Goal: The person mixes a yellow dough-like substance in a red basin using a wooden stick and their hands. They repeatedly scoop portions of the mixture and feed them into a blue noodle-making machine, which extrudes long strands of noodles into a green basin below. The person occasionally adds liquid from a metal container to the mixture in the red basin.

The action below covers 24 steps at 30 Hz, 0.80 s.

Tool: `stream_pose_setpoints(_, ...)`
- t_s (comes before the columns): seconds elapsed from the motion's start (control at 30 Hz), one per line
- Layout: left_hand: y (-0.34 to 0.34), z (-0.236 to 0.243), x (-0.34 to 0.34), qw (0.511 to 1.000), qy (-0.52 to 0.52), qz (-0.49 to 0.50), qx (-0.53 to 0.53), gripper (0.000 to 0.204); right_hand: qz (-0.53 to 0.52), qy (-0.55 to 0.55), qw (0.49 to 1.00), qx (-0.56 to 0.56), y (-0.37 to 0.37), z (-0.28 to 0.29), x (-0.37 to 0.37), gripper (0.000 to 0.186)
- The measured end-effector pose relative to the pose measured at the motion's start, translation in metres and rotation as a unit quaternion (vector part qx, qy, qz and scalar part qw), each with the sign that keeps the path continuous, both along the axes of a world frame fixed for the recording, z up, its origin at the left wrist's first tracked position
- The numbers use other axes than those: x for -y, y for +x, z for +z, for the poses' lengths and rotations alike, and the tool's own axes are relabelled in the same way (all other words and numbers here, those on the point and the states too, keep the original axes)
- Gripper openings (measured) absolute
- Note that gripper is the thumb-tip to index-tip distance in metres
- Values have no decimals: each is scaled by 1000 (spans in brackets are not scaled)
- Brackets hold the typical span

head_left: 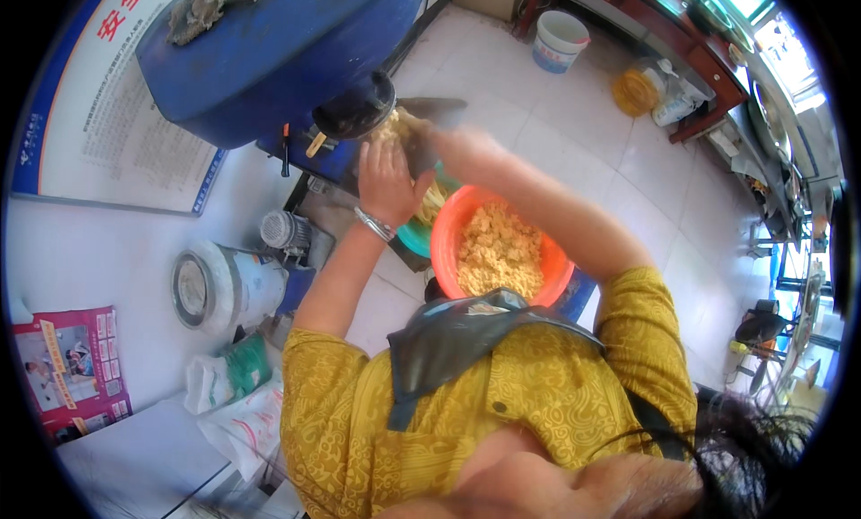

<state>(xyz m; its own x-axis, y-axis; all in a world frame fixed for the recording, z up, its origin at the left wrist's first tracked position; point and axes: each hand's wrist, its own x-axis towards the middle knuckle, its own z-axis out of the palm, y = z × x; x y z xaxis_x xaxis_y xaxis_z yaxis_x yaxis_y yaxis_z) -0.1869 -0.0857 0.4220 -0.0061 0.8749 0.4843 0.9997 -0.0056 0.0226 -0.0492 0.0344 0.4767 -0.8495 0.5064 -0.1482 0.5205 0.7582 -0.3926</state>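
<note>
A large blue machine stands ahead of me, with a dark round mouth at its near side. Pale yellow crumbly dough shows at the rim of that mouth. My left hand, a silver bracelet at its wrist, lies with fingers stretched against this dough. Just to its right is my right hand, smeared by motion, its fingers not readable. Close to my body, an orange basin holds a heap of yellow dough crumbs. Partly under it, a green basin contains yellow strips.
On the left are a grey motor, a white bucket on its side and plastic sacks. Another white bucket and a yellow jug stand on the tiled floor at the back right, beside a wooden table.
</note>
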Motion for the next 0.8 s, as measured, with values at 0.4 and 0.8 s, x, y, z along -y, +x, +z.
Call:
stream_pose_setpoints(0.4,-9,7,-4,997,-18,-62,33,71,9,28,999,20,20,34,13,55)
stream_pose_setpoints(0.8,-9,9,-5,997,-63,-40,-29,74,32,50,996,68,44,40,18,57)
